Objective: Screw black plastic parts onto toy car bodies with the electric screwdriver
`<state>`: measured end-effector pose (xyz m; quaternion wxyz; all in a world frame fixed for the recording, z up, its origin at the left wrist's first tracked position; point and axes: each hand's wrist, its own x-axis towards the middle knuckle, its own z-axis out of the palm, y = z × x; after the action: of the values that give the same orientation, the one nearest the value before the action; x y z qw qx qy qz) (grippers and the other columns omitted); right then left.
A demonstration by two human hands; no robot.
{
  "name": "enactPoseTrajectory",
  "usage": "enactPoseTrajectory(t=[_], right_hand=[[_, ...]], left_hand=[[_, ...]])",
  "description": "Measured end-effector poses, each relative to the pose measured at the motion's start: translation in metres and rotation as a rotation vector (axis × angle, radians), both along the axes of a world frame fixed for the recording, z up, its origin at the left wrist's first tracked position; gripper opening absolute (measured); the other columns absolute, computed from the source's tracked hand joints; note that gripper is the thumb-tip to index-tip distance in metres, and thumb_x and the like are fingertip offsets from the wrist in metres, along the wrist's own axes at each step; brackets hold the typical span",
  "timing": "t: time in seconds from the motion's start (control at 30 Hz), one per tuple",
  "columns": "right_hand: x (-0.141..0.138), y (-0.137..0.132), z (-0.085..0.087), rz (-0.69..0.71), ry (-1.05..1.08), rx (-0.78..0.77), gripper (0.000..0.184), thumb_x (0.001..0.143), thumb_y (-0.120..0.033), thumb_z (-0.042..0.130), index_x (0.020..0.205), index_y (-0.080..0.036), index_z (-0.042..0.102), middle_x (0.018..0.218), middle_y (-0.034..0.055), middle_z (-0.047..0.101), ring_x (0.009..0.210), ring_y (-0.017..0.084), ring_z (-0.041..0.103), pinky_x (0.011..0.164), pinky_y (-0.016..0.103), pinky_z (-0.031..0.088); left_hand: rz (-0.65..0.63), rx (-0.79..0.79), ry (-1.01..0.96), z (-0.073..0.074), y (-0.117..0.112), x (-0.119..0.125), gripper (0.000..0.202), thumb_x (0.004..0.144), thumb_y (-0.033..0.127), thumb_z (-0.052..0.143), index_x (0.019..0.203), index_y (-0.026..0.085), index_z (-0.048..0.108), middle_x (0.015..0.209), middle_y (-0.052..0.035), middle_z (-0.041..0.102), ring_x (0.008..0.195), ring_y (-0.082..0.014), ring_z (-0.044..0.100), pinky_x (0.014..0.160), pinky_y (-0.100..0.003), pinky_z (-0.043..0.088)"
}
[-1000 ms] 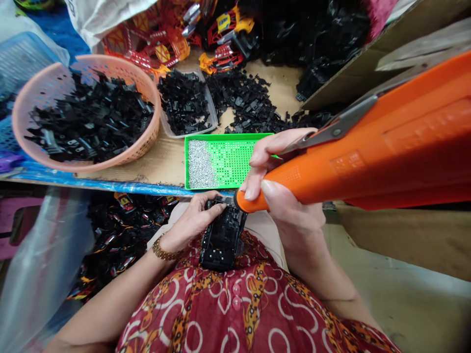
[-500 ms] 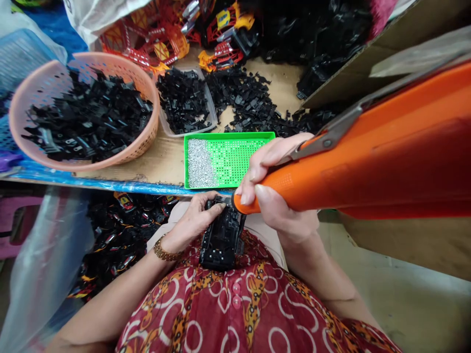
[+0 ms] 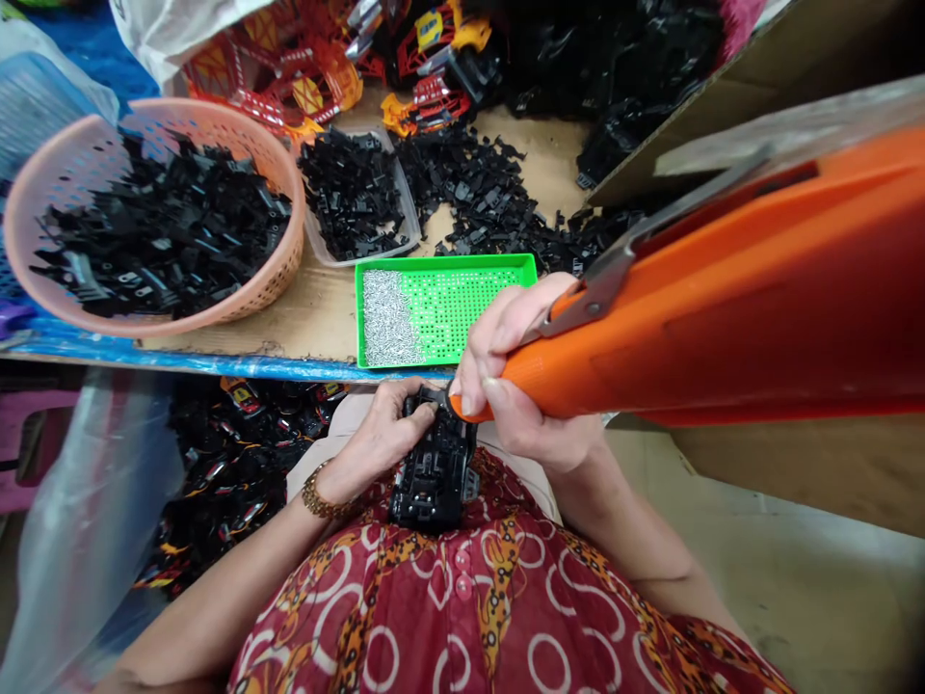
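Note:
My left hand [image 3: 390,426] grips the far end of a black plastic toy car chassis [image 3: 428,477] that rests on my lap, thumb on top. My right hand [image 3: 524,386] is wrapped round the front of a large orange electric screwdriver [image 3: 694,328] with a metal lever along its upper side. The screwdriver's nose meets the far end of the chassis beside my left thumb. Its tip is hidden by my fingers and the nose. Just beyond my hands, a green perforated tray [image 3: 498,260] holds many small silver screws [image 3: 388,318] at its left side.
A pink basket [image 3: 289,255] and a clear tub [image 3: 411,217] hold black plastic parts. More black parts [image 3: 491,193] lie loose on the cardboard. Red and orange toy car bodies [image 3: 310,87] stand behind. Below the table at left lie several toy cars [image 3: 224,463]. A cardboard box [image 3: 723,96] stands at right.
The screwdriver and my right hand have shifted slightly left and tipped, with the nose closer to my left thumb. The chassis has tilted a little, showing more of its upper face.

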<state>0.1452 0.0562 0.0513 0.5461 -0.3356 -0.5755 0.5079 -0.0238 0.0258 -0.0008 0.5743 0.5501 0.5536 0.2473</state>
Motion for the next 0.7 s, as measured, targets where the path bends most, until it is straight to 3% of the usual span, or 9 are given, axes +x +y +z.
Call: enactPoseTrajectory(t=[0.1,0.23,0.3,0.4,0.6,0.7], right_hand=[[0.0,0.004,0.005,0.047,0.093,0.087,0.027,0.073,-0.029,0.078,0.088,-0.028,0.056,0.073,-0.0055,0.055,0.046,0.013,0.053,0.068,0.042,0.068],[0.007,0.012,0.02,0.001,0.176,0.169,0.027,0.076,-0.025,0.076,0.097,-0.03,0.06,0.084,-0.0045,0.062,0.045,0.01,0.054,0.045,0.029,0.057],[0.013,0.015,0.027,-0.033,0.208,0.207,0.027,0.075,-0.022,0.076,0.1,-0.029,0.065,0.09,-0.0032,0.064,0.047,0.009,0.057,0.041,0.027,0.053],[0.021,0.017,0.034,-0.091,0.187,0.214,0.028,0.077,-0.021,0.074,0.103,-0.028,0.069,0.096,-0.0013,0.065,0.05,0.009,0.059,0.042,0.027,0.053],[0.031,0.018,0.033,-0.188,0.11,0.171,0.027,0.076,-0.038,0.079,0.099,-0.035,0.066,0.096,-0.0031,0.065,0.046,0.009,0.054,0.044,0.028,0.057],[0.031,0.017,0.029,-0.169,0.116,0.19,0.026,0.079,-0.033,0.077,0.103,-0.034,0.069,0.098,-0.0031,0.064,0.047,0.008,0.055,0.044,0.028,0.057]], left_hand=[[0.015,-0.069,-0.096,-0.001,-0.001,-0.002,0.02,0.08,0.032,0.062,0.086,0.017,0.074,0.085,-0.0022,0.074,0.08,-0.0215,0.059,0.075,-0.031,0.045],[0.06,-0.175,-0.206,0.002,-0.001,-0.003,0.021,0.078,0.036,0.07,0.089,0.018,0.07,0.085,-0.0011,0.07,0.08,-0.0197,0.059,0.075,-0.029,0.045],[0.072,-0.205,-0.228,0.004,-0.001,-0.004,0.022,0.079,0.037,0.072,0.091,0.019,0.07,0.084,-0.0001,0.068,0.079,-0.0187,0.058,0.073,-0.028,0.044],[0.073,-0.201,-0.232,0.005,-0.001,-0.007,0.024,0.08,0.04,0.072,0.092,0.019,0.07,0.084,0.0,0.068,0.078,-0.0181,0.057,0.073,-0.028,0.044],[0.069,-0.18,-0.258,0.008,-0.002,-0.011,0.023,0.08,0.04,0.076,0.091,0.02,0.068,0.08,0.0018,0.065,0.072,-0.0157,0.055,0.068,-0.027,0.044],[0.079,-0.202,-0.267,0.007,0.0,-0.012,0.025,0.08,0.041,0.078,0.083,0.021,0.064,0.074,0.0029,0.062,0.065,-0.0134,0.053,0.061,-0.025,0.041]])
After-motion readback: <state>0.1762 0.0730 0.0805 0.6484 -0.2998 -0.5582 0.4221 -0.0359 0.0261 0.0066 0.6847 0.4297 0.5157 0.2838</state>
